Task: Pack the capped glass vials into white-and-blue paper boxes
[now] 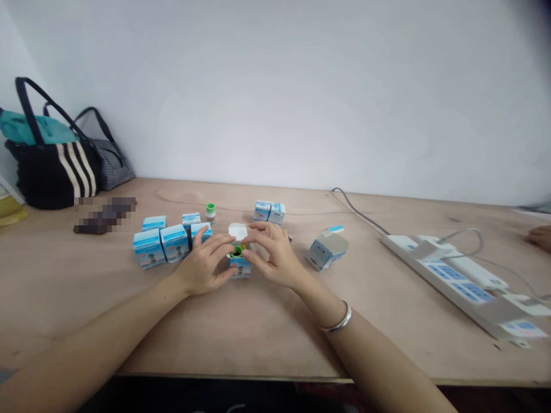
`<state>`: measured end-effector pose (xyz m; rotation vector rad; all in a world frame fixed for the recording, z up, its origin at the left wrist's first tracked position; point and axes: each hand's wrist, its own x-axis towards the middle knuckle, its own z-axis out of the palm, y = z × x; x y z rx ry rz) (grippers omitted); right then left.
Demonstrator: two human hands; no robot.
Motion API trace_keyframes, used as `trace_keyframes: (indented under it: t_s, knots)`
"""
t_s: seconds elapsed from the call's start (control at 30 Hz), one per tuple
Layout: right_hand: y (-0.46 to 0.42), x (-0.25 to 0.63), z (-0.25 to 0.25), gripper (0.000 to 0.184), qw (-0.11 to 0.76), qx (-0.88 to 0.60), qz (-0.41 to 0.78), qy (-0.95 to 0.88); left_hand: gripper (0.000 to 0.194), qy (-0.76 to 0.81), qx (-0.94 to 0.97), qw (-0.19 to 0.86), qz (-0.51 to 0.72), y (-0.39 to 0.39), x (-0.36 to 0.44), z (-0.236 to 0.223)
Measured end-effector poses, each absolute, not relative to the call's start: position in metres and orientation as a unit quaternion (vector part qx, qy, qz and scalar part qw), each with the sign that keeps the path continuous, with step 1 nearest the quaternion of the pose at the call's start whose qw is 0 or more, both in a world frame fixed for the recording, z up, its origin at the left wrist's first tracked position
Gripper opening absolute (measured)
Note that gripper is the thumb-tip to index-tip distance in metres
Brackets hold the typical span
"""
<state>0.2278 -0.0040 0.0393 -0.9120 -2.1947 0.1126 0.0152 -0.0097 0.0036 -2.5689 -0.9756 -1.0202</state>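
Note:
My left hand and my right hand meet around a small blue-and-white box standing upright on the wooden table. The box's white top flap is open, and a green-capped bottle sits in its mouth. The fingers of both hands curl round the box and the bottle top. My right wrist wears a silver bangle.
Closed blue boxes stand left of my hands, two more boxes behind, and an opened box lies on its side to the right. A loose green-capped bottle stands behind. Power strips lie right; bags sit far left. Another person's hand shows at the right edge.

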Motion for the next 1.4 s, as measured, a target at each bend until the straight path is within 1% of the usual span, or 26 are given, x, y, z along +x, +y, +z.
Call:
trace_keyframes:
  t_s: [0.07,0.23,0.3,0.43,0.53,0.63,0.73,0.8,0.9,0.97,1.03,1.13,1.2,1.3,1.4]
  knots:
    - [-0.004,0.228,0.039,0.020,0.391,-0.371,0.044,-0.841,0.032,-0.333,-0.870,0.105,-0.349,-0.010,0.015,0.003]
    - [0.002,0.228,0.036,0.022,0.455,-0.362,0.087,-0.809,0.046,-0.347,-0.855,0.107,-0.372,-0.009,0.015,-0.001]
    - [0.004,0.226,0.035,0.022,0.464,-0.358,0.098,-0.805,0.048,-0.350,-0.849,0.110,-0.379,-0.008,0.015,-0.003]
    - [0.004,0.221,0.033,0.015,0.425,-0.389,0.069,-0.814,0.039,-0.340,-0.864,0.107,-0.356,-0.007,0.014,-0.003]
    - [0.002,0.216,0.035,0.015,0.395,-0.429,0.032,-0.812,0.032,-0.338,-0.870,0.109,-0.343,-0.007,0.014,-0.003]
    - [-0.001,0.210,0.040,0.017,0.403,-0.450,0.007,-0.797,0.029,-0.340,-0.870,0.107,-0.341,-0.008,0.014,-0.002]
    - [-0.002,0.207,0.043,0.018,0.404,-0.472,0.011,-0.784,0.032,-0.340,-0.870,0.100,-0.342,-0.008,0.015,-0.002]
    - [0.001,0.208,0.043,0.017,0.414,-0.482,0.041,-0.771,0.038,-0.338,-0.869,0.097,-0.347,-0.008,0.015,-0.003]
    - [0.010,0.215,0.038,0.022,0.488,-0.490,0.105,-0.715,0.049,-0.334,-0.858,0.099,-0.378,-0.008,0.015,-0.004]
    - [0.017,0.223,0.034,0.024,0.525,-0.492,0.151,-0.678,0.052,-0.340,-0.838,0.104,-0.414,-0.008,0.016,-0.005]
    - [0.020,0.230,0.029,0.024,0.516,-0.483,0.209,-0.676,0.050,-0.359,-0.814,0.109,-0.443,-0.009,0.016,-0.005]
    - [0.020,0.233,0.023,0.024,0.457,-0.445,0.310,-0.705,0.040,-0.376,-0.812,0.113,-0.432,-0.011,0.016,-0.003]
    - [0.018,0.229,0.021,0.033,0.433,-0.422,0.365,-0.707,0.032,-0.363,-0.834,0.114,-0.400,-0.012,0.017,-0.001]
    - [0.017,0.222,0.019,0.044,0.433,-0.373,0.431,-0.698,0.026,-0.353,-0.845,0.125,-0.383,-0.013,0.018,0.000]
    - [0.018,0.220,0.020,0.037,0.436,-0.319,0.444,-0.715,0.021,-0.357,-0.833,0.138,-0.399,-0.011,0.017,0.000]
